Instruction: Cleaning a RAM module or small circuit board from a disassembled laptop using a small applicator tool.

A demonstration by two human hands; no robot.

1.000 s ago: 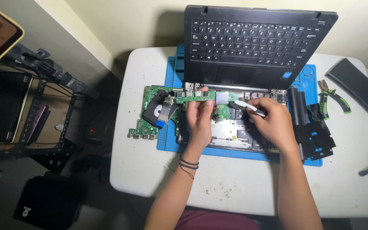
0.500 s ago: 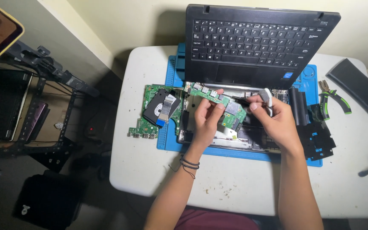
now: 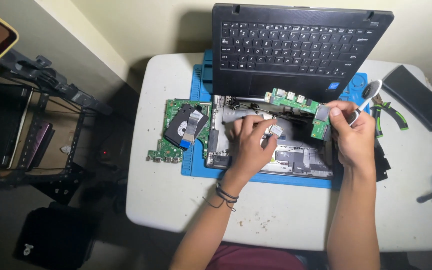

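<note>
Opened silver laptop base (image 3: 296,157) on a blue work mat (image 3: 198,95). Right hand (image 3: 353,132), over the base's right edge, fingers closed around a long green L-shaped circuit board (image 3: 296,101) and a white-headed brush (image 3: 366,97). Left hand (image 3: 250,145), fingers spread flat, presses on the base's centre, beside a small white chip (image 3: 276,130). A larger green motherboard (image 3: 176,130) lies left of the base.

One head-worn camera looks steeply down, almost straight, from well above a white table (image 3: 176,200). It faces away from the wearer: forearms enter from the near edge, a laptop lid (image 3: 301,45) lies at the far side against the wall. A rack (image 3: 41,125) fills the left; table edge runs off right.
</note>
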